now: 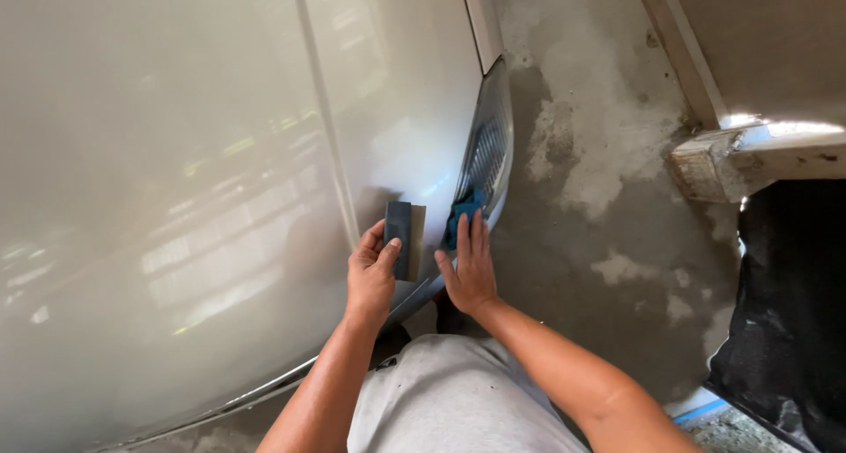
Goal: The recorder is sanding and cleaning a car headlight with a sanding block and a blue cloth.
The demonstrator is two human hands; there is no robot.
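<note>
Two hands work: my left hand (371, 272) grips the upright sanding block (404, 239) left of my right hand (467, 268), flat on the blue cloth (462, 213).

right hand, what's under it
A blue cloth sticks out above the fingers of the right hand, pressed on the car panel edge. The rest of the cloth is covered.

Dark rectangular sanding block (404, 239) held upright against glossy panel, blue cloth (462, 215) pressed beside it
</note>
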